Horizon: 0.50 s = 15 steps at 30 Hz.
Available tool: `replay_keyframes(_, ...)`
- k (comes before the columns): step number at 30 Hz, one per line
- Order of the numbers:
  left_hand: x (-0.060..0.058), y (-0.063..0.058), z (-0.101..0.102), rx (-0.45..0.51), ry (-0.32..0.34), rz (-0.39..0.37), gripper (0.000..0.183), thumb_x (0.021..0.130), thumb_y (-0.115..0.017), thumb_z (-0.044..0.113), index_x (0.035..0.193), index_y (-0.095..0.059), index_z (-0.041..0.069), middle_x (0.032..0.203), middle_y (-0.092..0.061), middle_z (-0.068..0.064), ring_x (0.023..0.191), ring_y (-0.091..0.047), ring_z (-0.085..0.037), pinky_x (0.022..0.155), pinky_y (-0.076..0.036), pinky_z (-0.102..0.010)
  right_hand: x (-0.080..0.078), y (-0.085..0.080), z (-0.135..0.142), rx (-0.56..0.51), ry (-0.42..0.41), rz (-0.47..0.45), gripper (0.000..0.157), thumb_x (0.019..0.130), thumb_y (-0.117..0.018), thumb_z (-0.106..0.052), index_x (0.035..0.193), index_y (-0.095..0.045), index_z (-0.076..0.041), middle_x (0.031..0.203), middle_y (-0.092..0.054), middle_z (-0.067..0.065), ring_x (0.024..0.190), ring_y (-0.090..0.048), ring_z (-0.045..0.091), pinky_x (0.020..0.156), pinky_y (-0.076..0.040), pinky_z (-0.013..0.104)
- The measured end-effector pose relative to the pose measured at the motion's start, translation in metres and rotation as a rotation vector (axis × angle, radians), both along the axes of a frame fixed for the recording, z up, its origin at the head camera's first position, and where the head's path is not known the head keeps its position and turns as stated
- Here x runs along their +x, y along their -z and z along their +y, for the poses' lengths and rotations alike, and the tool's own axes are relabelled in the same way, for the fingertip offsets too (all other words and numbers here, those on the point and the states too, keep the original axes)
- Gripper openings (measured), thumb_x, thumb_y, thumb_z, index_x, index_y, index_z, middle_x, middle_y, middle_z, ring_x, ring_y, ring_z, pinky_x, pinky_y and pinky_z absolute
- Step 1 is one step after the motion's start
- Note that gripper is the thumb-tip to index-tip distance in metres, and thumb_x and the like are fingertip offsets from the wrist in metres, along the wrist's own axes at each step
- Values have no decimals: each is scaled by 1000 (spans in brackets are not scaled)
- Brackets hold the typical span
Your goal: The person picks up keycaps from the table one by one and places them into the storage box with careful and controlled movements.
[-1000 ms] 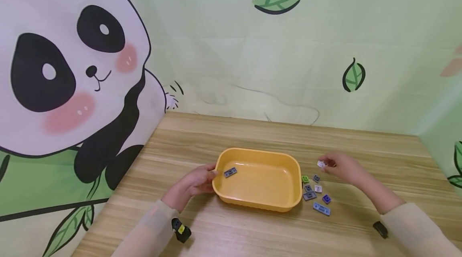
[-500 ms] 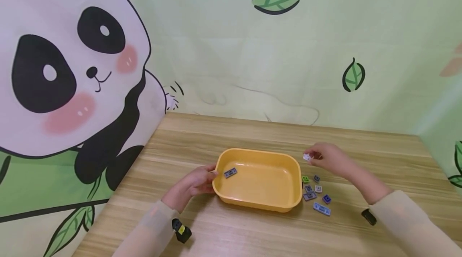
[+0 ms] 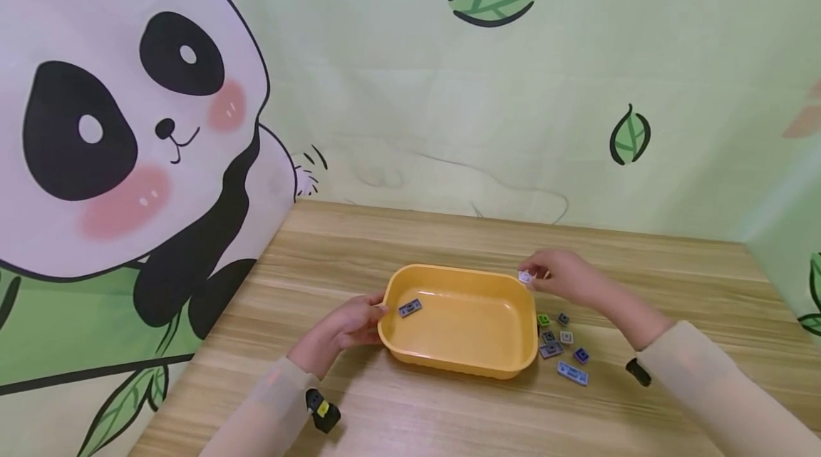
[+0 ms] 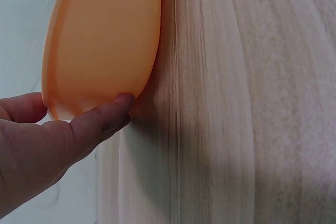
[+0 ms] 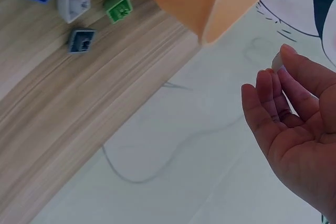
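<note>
Head view: a white keycap point(image 3: 524, 276), pinched in the right hand point(image 3: 567, 276), has been carried leftward to the far right corner of the yellow tray point(image 3: 474, 329); whether the rim is cleared cannot be told. The tray's left end is gripped by the left hand point(image 3: 349, 324). Inside, 1 grey keycap point(image 3: 410, 308) is seen; loose keycaps point(image 3: 550, 350) are left outside. Mid-carry is judged.

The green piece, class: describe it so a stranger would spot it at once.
Start from the yellow tray on the wooden table. Small pieces lie beside its right-hand end. Among grey, white and blue ones, the green piece alone has its colour.
</note>
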<state>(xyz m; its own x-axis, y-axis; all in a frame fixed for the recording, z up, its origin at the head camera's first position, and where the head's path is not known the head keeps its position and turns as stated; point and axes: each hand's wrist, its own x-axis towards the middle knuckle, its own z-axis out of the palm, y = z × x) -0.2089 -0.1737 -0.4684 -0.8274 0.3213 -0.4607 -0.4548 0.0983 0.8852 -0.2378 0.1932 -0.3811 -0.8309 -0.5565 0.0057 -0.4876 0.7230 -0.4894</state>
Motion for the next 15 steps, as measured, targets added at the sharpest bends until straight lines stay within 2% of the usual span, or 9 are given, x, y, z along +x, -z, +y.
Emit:
replay_keyframes(6,1,-1,0,1,11,6,57,108,-33,6,161,-15,-5,156,-38,-35,127,-55,-28,111,-47,-55,-5,-8,-13,7,5,-8,28,93,-71,-4,119,-71,7,99,-73,14,92,-67,24,80,-61,38)
replay_keyframes(11,1,-2,0,1,15,9,57,108,-34,6,161,-15,-5,156,-38,-35,126,-55,-27,111,-47,-55,-10,-15,-23,-15,-2,-26,27,94,-69,-2,120,-70,7,104,-73,17,96,-69,29,84,-61,41)
replay_keyframes(15,0,-2,-1,-3,14,8,57,108,-34,6,161,-16,-5,155,-40,-34,123,-56,-26,103,-52,-47,-13,-18,-29,-36,-15,-41,27,95,-67,-1,120,-70,7,108,-72,19,98,-69,31,86,-61,42)
